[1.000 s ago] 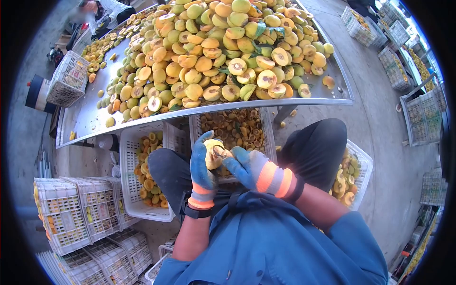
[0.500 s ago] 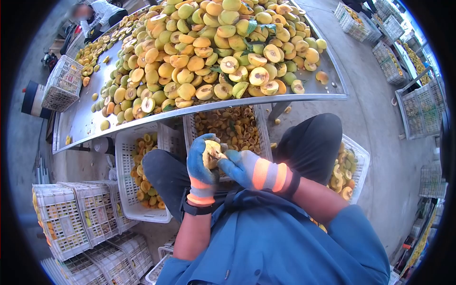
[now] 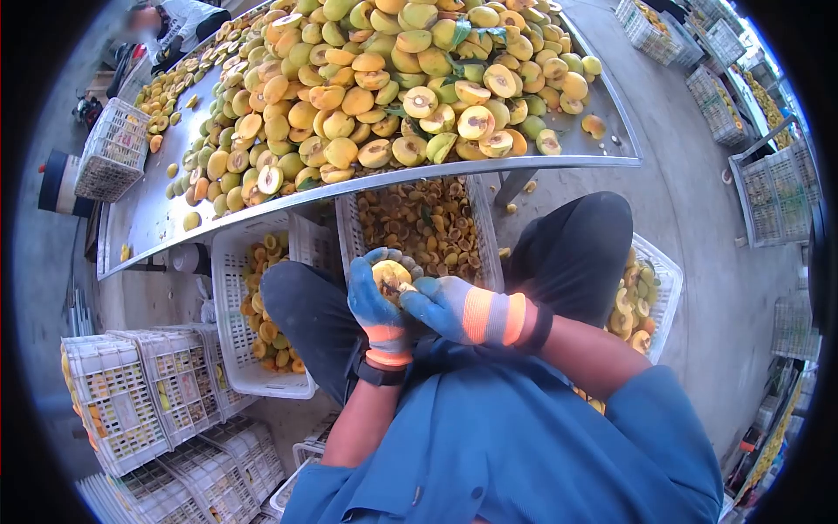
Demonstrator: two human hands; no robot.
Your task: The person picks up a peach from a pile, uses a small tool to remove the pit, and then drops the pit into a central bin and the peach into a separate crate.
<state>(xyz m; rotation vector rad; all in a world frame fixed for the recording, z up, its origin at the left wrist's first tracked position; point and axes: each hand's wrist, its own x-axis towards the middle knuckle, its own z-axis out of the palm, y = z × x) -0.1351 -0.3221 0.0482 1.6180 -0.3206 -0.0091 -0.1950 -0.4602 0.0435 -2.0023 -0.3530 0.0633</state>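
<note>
My gloved left hand [image 3: 375,301] cups a yellow peach half [image 3: 390,279], its cut face turned up and toward the right. My gloved right hand [image 3: 443,307] is closed, with the thumb and fingertips at the edge of that half. Whatever it grips, perhaps a small tool, is hidden by the fingers. Both hands are above my lap, in front of a white crate [image 3: 346,214] of brownish fruit scraps [image 3: 419,229]. Beyond it, a large heap of yellow-green peach halves [image 3: 349,96] covers much of the metal table [image 3: 602,162].
Crates of peach halves stand by my left knee [image 3: 262,384] and right knee [image 3: 670,293]. Stacked white crates [image 3: 118,406] rise at the lower left. Another person [image 3: 179,26] is at the table's far left. More crates [image 3: 777,196] line the right side.
My left hand has rolled the peach half so that more of its rounded face shows, and its fingers curl further over it. My right hand stays against the fruit.
</note>
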